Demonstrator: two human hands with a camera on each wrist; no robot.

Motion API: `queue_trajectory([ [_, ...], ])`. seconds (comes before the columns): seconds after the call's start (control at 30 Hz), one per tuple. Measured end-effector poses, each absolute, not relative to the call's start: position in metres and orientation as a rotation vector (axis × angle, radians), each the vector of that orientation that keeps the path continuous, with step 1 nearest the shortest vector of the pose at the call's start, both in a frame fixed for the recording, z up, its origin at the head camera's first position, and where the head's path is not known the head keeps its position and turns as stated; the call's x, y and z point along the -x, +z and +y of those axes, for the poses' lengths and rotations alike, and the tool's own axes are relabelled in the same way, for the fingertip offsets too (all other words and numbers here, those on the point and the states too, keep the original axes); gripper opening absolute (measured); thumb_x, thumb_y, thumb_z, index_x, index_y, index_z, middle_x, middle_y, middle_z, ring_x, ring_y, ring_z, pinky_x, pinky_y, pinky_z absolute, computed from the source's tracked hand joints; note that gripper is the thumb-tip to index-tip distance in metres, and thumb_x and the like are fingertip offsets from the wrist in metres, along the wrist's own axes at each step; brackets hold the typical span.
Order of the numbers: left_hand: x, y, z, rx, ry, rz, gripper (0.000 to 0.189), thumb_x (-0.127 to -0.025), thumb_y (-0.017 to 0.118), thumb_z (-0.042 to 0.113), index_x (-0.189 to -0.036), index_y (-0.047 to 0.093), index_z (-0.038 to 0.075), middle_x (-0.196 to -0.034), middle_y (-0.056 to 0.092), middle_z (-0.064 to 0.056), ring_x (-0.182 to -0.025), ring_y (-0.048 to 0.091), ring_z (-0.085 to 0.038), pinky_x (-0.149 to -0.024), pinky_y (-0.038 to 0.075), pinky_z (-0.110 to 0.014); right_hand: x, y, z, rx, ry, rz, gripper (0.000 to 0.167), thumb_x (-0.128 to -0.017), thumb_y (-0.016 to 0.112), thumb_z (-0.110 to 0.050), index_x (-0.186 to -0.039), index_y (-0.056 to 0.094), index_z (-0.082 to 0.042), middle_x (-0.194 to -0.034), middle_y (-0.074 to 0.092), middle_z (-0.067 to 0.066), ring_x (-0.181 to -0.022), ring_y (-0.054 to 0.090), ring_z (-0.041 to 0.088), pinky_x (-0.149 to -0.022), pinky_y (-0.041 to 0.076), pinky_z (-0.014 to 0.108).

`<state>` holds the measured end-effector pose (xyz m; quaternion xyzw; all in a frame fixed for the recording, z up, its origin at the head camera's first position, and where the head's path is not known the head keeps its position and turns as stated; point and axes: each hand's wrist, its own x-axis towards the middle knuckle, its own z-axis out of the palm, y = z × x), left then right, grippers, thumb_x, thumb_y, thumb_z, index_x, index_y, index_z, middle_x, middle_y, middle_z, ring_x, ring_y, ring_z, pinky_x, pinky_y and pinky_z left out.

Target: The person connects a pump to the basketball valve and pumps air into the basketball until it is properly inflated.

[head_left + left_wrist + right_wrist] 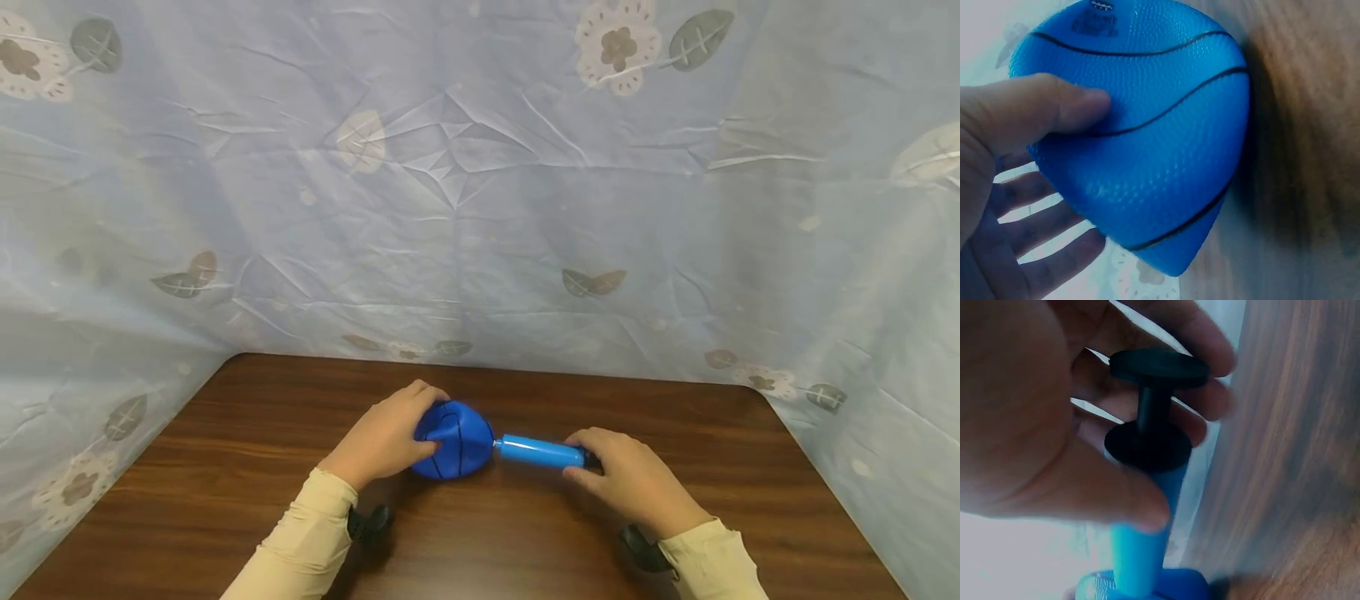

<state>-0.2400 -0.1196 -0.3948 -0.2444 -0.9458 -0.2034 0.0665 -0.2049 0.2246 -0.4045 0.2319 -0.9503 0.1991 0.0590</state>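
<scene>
A soft, partly collapsed blue ball (pixel 467 442) with black basketball lines sits near the middle of the table. My left hand (pixel 384 440) grips its left side, the thumb (pixel 1079 109) pressed on the dented, pebbled skin and the fingers behind. To the right of the ball lies a light blue hand pump (pixel 538 451), its narrow tip meeting the ball's right side. My right hand (pixel 633 475) holds the pump's rear end, thumb (pixel 1141 500) across the barrel. In the right wrist view, the black plunger handle (pixel 1159 369) stands a little out of the barrel, among the fingers.
The brown wood-grain table (pixel 225 467) has rounded far corners. A pale curtain (pixel 480 250) with flower and leaf prints hangs behind it and along both sides. Dark wrist bands (pixel 369 525) sit beside the cream sleeves (pixel 307 533).
</scene>
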Motion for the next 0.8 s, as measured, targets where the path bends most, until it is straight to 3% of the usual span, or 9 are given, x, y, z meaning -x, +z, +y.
queue_trajectory([
  [0.17,0.254,-0.396,-0.120,0.783,-0.550,-2.753,0.055,-0.083,0.083,0.004,-0.132,0.061,0.008,-0.125,0.063,-0.005,-0.117,0.062,-0.025,-0.100,0.055,-0.043,0.208,-0.409,0.221,-0.712,0.648,-2.884,0.023,-0.094,0.079,-0.025,-0.115,0.070,-0.021,-0.107,0.070,-0.014,-0.096,0.066,0.005,-0.083,0.058,0.038],
  [0.3,0.266,-0.398,-0.121,0.814,-0.488,-2.646,0.053,-0.082,0.076,-0.010,-0.130,0.060,0.005,-0.125,0.062,-0.011,-0.119,0.062,-0.031,-0.101,0.055,-0.047,0.212,-0.414,0.215,-0.678,0.693,-2.882,0.009,-0.096,0.076,-0.022,-0.103,0.072,-0.018,-0.095,0.071,-0.014,-0.083,0.065,0.004,-0.073,0.057,0.030],
  [0.37,0.272,-0.400,-0.123,0.798,-0.486,-2.620,0.052,-0.081,0.073,-0.014,-0.128,0.060,0.004,-0.126,0.061,-0.012,-0.119,0.062,-0.033,-0.100,0.056,-0.048,0.214,-0.417,0.211,-0.656,0.719,-2.879,0.008,-0.096,0.076,-0.021,-0.102,0.072,-0.016,-0.094,0.071,-0.011,-0.083,0.066,0.006,-0.073,0.058,0.031],
  [0.57,0.280,-0.404,-0.130,0.748,-0.506,-2.656,0.054,-0.082,0.074,-0.013,-0.131,0.060,0.006,-0.132,0.059,-0.014,-0.125,0.060,-0.034,-0.098,0.056,-0.050,0.216,-0.426,0.195,-0.585,0.834,-2.959,0.035,-0.089,0.083,-0.032,-0.115,0.069,-0.012,-0.110,0.071,0.000,-0.102,0.069,0.022,-0.088,0.058,0.046],
  [0.8,0.288,-0.407,-0.125,0.810,-0.511,-2.603,0.054,-0.090,0.072,-0.007,-0.140,0.060,0.009,-0.140,0.061,-0.012,-0.130,0.059,-0.033,-0.102,0.054,-0.050,0.213,-0.434,0.192,-0.553,0.699,-3.015,0.032,-0.085,0.086,-0.033,-0.107,0.072,-0.015,-0.102,0.070,-0.005,-0.095,0.068,0.019,-0.083,0.058,0.045],
])
